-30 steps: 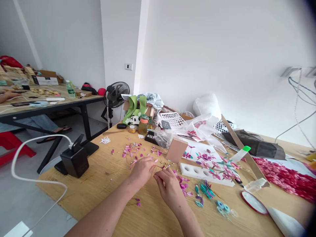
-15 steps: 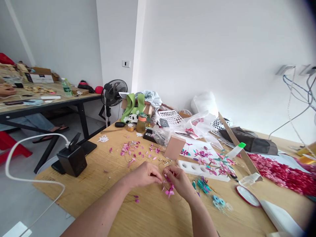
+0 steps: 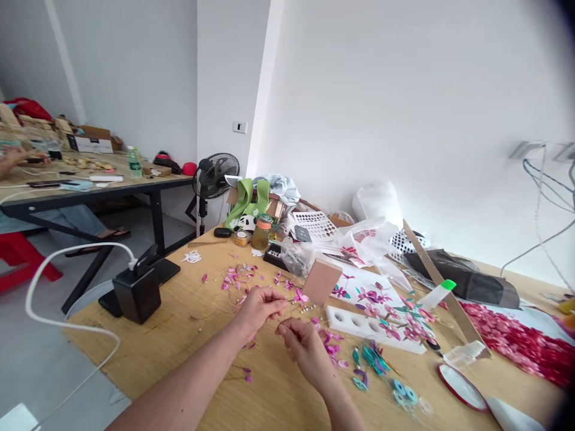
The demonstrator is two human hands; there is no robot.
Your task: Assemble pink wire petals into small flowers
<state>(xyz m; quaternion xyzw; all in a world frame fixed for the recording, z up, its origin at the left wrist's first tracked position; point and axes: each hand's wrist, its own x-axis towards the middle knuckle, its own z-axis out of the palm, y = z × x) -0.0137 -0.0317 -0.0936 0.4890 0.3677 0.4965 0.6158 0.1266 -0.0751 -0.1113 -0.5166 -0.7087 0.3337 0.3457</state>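
My left hand (image 3: 262, 308) is closed in a pinch above the table. A small pink flower (image 3: 300, 296) shows just beyond its fingertips and appears held by its thin stem. Closer to me, my right hand (image 3: 303, 347) also pinches, its fingertips a short gap from the left ones; whatever is between them is too small to make out. A cluster of pink petals (image 3: 333, 349) lies beside my right hand. Pearl beads (image 3: 305, 308) lie behind my fingers, and more pink petals (image 3: 236, 278) are scattered beyond my left hand.
A pinkish block (image 3: 321, 281) stands behind my hands, beside a white holed strip (image 3: 354, 322) with flower sprays (image 3: 408, 323). Teal and purple pieces (image 3: 375, 357), blue bobbins (image 3: 404, 390) and a red-rimmed hoop (image 3: 462, 388) lie right. A black box (image 3: 137, 296) with a cable stands left.
My hands have moved apart slightly, the left one up and away. A pink flower now shows at the left fingertips. The petal cluster now lies right of my right hand. The view has shifted.
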